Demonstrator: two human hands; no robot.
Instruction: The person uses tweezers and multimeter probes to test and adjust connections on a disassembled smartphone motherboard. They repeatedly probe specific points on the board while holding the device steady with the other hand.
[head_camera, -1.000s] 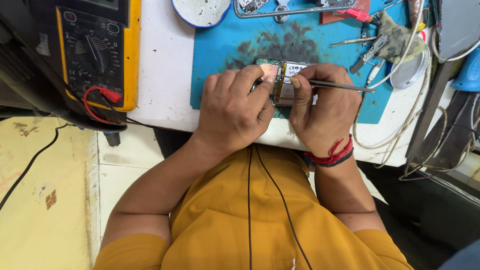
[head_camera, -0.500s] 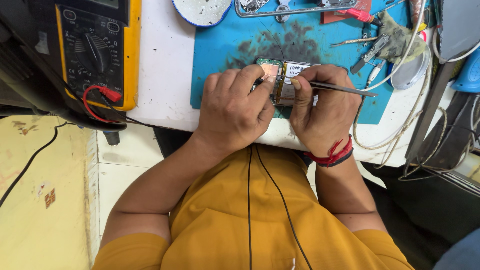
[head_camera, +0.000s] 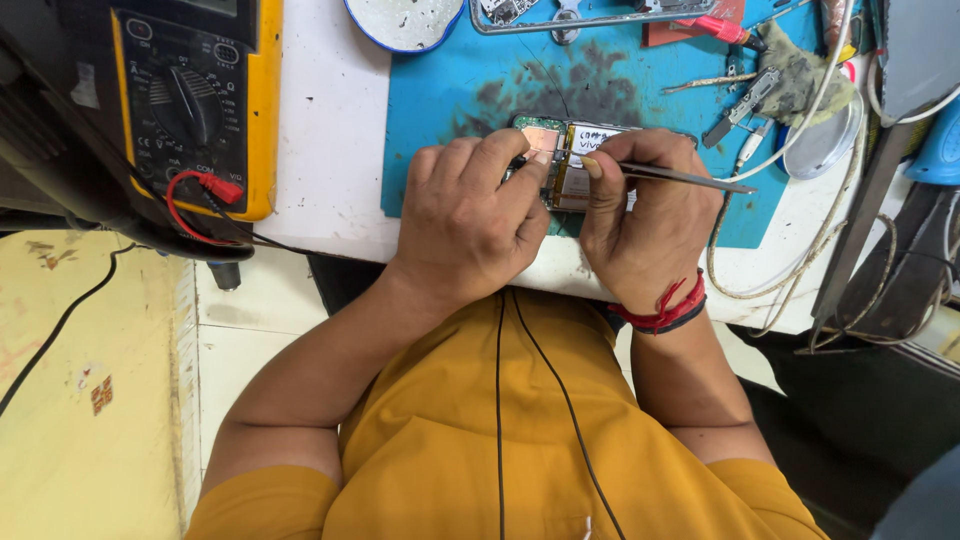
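Note:
An opened phone (head_camera: 560, 150) with its circuit board and battery exposed lies on a stained blue work mat (head_camera: 450, 110). My left hand (head_camera: 470, 215) rests over the phone's left part, fingers pressing it down. My right hand (head_camera: 645, 215) grips metal tweezers (head_camera: 690, 178), whose tip meets the phone near the battery's edge. Both hands hide most of the phone's lower half. A red thread band circles my right wrist.
A yellow multimeter (head_camera: 195, 95) with red and black leads sits at the left on the white bench. A round white dish (head_camera: 405, 20), a metal phone frame (head_camera: 600, 15), small tools (head_camera: 745, 95), a metal lid (head_camera: 825, 140) and cables (head_camera: 790, 270) crowd the back and right.
Both hands stay on the phone; the tweezers have shifted only slightly at the battery's edge.

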